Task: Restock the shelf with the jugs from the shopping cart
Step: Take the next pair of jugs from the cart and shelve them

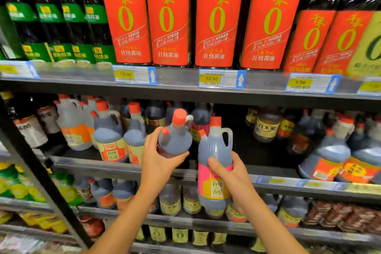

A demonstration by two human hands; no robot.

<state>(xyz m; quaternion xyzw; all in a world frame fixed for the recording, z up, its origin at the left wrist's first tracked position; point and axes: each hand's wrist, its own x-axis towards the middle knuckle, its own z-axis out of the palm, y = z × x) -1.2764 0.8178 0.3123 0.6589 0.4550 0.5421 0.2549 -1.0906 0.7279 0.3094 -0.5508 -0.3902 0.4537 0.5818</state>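
My left hand (159, 156) grips a dark jug (175, 138) with an orange cap, tilted toward the camera, over the front edge of the middle shelf (115, 166). My right hand (227, 173) holds a second dark jug (214, 150) upright by its body; it has an orange cap, a handle on the right and a pink-and-yellow label. This jug hangs in front of the shelf edge. Behind both jugs the shelf has a dark open gap (243, 146). The shopping cart is out of view.
Similar orange-capped jugs (109, 132) stand left of the gap, larger dark jugs (329, 154) to the right. Tall red-labelled bottles (218, 24) fill the shelf above, with price tags (218, 78) on its rail. Lower shelves hold more bottles. A dark upright post (39, 167) runs at left.
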